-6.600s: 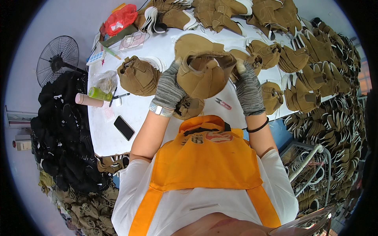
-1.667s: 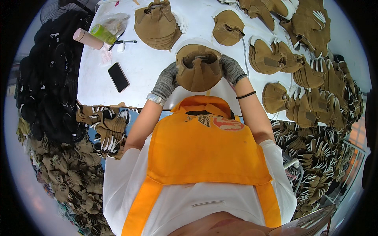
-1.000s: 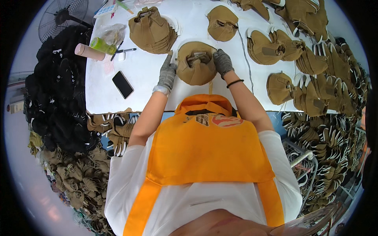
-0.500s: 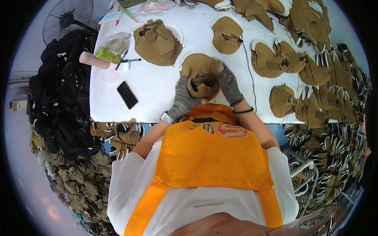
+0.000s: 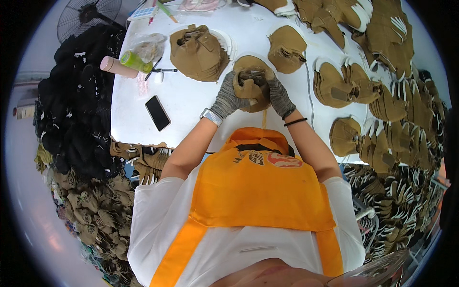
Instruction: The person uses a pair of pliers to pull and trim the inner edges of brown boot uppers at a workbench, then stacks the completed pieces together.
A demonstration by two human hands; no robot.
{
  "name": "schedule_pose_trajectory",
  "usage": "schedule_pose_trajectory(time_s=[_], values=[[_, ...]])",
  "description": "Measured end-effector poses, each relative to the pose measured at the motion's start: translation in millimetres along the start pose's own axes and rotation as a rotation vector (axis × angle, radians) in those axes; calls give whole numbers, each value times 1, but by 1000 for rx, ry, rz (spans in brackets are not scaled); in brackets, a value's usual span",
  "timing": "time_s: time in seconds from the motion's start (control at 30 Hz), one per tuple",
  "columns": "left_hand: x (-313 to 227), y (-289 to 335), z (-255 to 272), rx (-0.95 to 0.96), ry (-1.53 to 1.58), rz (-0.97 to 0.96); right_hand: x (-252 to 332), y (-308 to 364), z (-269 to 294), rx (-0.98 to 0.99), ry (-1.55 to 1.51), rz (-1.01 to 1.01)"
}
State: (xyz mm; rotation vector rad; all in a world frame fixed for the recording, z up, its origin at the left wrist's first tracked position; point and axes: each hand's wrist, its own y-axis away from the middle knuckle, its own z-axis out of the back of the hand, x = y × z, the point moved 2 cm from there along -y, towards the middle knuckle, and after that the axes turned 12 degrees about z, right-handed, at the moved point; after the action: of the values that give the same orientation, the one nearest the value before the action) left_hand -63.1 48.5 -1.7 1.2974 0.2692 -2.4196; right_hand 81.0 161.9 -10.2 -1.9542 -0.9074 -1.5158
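Between my hands, above the white table [image 5: 186, 107], is a brown fabric shoe upper [image 5: 258, 91] with its opening facing up toward me. My left hand [image 5: 228, 99], in a grey knit glove, is closed on its left side, thumb across the near edge. Gloved the same way, my right hand [image 5: 281, 97] grips the right side, its fingertips partly hidden by the fabric. A stack of brown shoe uppers [image 5: 198, 55] lies beyond my left hand. Beyond my right hand rests a smaller brown pile [image 5: 287, 49].
At left on the table are a phone [image 5: 157, 113], a pink bottle [image 5: 117, 67], a green bottle [image 5: 136, 62], a plastic bag [image 5: 147, 47] and pens. Rows of brown uppers [image 5: 334, 86] line the right side. A dark cord [image 5: 310, 98] crosses the table. Black pieces [image 5: 76, 110] are heaped at far left.
Both hands have moved away from my body with the upper, and my arms are stretched further. The upper has tilted, so its opening faces up more. The whole view has shifted slightly.
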Motion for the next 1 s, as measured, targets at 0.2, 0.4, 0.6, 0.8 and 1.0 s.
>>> schedule_pose_trajectory(time_s=[0.2,0.4,0.6,0.8,1.0], values=[[15,5,-8,63,300,46,26,6,1,-51,-212,-149],[7,-1,-7,264,272,101,70,4,-3,-72,534,511],[76,-11,-36,219,364,166,102,-6,-25,59,1195,626],[19,7,-21,82,415,165,73,-14,-10,-99,517,159],[34,20,-28,32,541,47,47,-25,87,-620,702,213]])
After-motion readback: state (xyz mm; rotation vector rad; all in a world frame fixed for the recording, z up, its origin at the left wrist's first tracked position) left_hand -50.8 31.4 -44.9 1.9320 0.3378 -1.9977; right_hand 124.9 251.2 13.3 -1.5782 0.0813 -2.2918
